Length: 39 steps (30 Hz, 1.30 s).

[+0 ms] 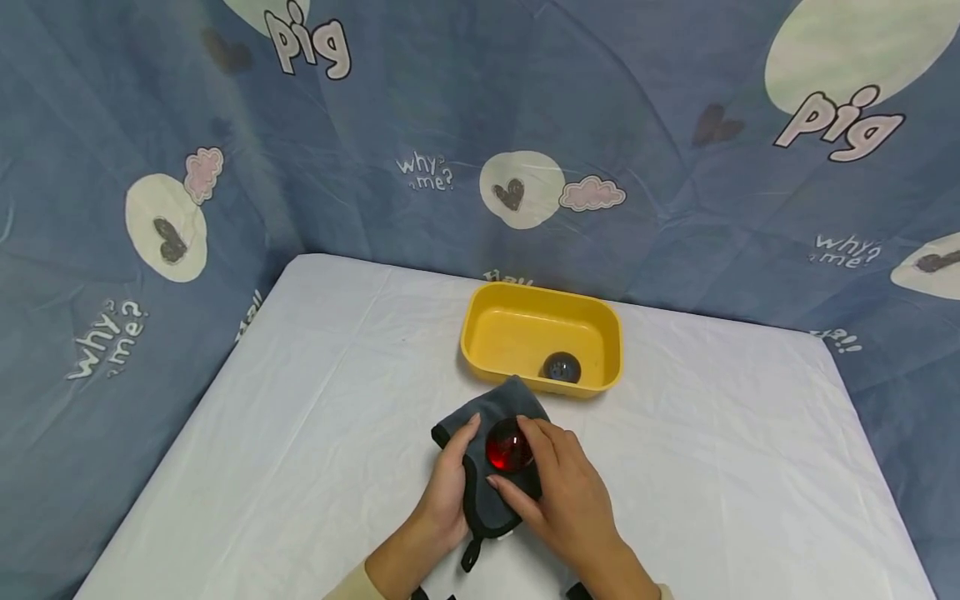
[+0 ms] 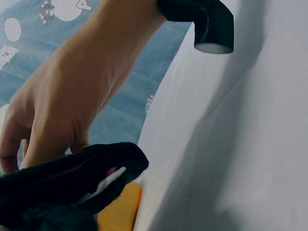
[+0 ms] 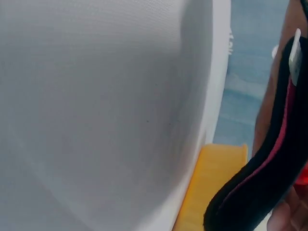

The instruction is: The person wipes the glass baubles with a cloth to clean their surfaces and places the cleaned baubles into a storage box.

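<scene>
A folded dark grey cloth (image 1: 491, 500) with black edging and a small hanging loop lies across my left hand (image 1: 446, 487). The left thumb is on top of the cloth, and the other fingers are hidden beneath it. On the cloth sits a glossy, see-through red ball (image 1: 507, 450). My right hand (image 1: 573, 492) holds this ball, fingertips at its upper right and thumb near its lower edge. In the left wrist view, the cloth (image 2: 57, 185) appears as a dark fold with a white tag. A pink inner layer shows in the right wrist view.
Just beyond the hands stands a yellow rectangular tub (image 1: 487, 372). A dark grey ball (image 1: 562, 367) lies inside it, near the front wall. White cloth covers the table (image 1: 337, 417), and a blue printed curtain (image 1: 420, 108) hangs behind and at both sides.
</scene>
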Each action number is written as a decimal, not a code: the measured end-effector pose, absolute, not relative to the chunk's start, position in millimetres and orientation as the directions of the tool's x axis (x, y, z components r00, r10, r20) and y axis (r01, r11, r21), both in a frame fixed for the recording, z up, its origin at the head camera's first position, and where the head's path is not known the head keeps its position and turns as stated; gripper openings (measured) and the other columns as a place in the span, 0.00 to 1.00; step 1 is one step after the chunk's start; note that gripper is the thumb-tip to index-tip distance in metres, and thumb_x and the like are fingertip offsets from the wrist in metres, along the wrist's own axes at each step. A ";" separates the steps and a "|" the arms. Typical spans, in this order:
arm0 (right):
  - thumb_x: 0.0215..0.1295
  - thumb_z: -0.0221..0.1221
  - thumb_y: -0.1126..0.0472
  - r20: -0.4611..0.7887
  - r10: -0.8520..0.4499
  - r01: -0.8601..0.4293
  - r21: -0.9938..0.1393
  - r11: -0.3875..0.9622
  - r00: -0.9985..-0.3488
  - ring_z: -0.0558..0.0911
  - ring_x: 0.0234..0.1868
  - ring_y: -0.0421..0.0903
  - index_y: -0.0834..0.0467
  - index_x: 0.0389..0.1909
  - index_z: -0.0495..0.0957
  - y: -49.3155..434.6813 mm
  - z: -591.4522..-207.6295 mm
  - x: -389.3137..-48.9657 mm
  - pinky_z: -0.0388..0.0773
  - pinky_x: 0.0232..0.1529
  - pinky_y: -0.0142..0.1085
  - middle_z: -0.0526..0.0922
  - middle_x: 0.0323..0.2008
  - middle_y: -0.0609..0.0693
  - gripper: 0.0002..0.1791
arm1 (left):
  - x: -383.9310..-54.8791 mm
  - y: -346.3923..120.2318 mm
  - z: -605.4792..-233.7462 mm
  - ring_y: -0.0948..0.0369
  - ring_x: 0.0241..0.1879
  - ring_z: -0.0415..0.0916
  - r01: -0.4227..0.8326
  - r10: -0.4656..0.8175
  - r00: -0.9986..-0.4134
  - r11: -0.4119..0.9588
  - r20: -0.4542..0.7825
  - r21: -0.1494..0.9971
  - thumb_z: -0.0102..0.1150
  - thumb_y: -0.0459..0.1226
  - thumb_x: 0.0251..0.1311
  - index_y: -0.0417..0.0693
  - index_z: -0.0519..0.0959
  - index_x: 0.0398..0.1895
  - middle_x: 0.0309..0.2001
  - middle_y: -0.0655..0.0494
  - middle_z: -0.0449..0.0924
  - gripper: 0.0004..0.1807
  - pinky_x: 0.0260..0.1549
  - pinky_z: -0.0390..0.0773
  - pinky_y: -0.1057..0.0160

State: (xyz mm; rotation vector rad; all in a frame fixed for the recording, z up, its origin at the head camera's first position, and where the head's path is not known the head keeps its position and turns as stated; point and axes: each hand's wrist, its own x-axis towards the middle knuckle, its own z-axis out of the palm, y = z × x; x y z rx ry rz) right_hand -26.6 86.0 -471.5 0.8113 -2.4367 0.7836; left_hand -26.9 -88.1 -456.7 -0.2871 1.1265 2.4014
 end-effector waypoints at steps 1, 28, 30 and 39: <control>0.71 0.62 0.35 0.567 -0.381 -0.639 -0.372 0.673 -0.731 0.81 0.52 0.51 0.61 0.69 0.73 85.1 -471.4 -27.2 0.85 0.50 0.45 0.80 0.57 0.56 0.38 | -26.2 -87.8 -456.3 0.53 0.76 0.59 -0.498 0.327 -0.867 -0.549 -0.376 0.671 0.41 0.61 0.79 0.45 0.50 0.84 0.80 0.46 0.56 0.42 0.74 0.61 0.54; 0.63 0.74 0.42 0.442 -0.311 -0.535 -0.593 0.602 -0.841 0.78 0.54 0.45 0.60 0.75 0.66 86.1 -466.2 -25.9 0.82 0.54 0.38 0.76 0.59 0.52 0.47 | -28.3 -89.8 -452.7 0.50 0.80 0.50 -0.492 0.289 -0.870 -0.525 -0.399 0.694 0.42 0.60 0.78 0.49 0.47 0.85 0.83 0.47 0.49 0.43 0.77 0.55 0.49; 0.68 0.70 0.42 0.492 -0.345 -0.593 -0.553 0.585 -0.799 0.78 0.57 0.49 0.60 0.75 0.66 86.6 -468.0 -25.8 0.79 0.59 0.36 0.75 0.62 0.55 0.43 | -29.2 -90.7 -452.6 0.50 0.80 0.49 -0.482 0.273 -0.876 -0.524 -0.397 0.702 0.41 0.61 0.78 0.49 0.47 0.85 0.83 0.48 0.49 0.42 0.77 0.53 0.49; 0.73 0.62 0.40 0.538 -0.358 -0.629 -0.490 0.603 -0.763 0.80 0.57 0.51 0.62 0.69 0.70 84.6 -472.8 -29.4 0.75 0.64 0.33 0.76 0.60 0.56 0.36 | -28.3 -89.4 -453.6 0.52 0.80 0.49 -0.481 0.277 -0.877 -0.521 -0.393 0.705 0.42 0.60 0.79 0.46 0.48 0.84 0.83 0.48 0.49 0.42 0.78 0.51 0.51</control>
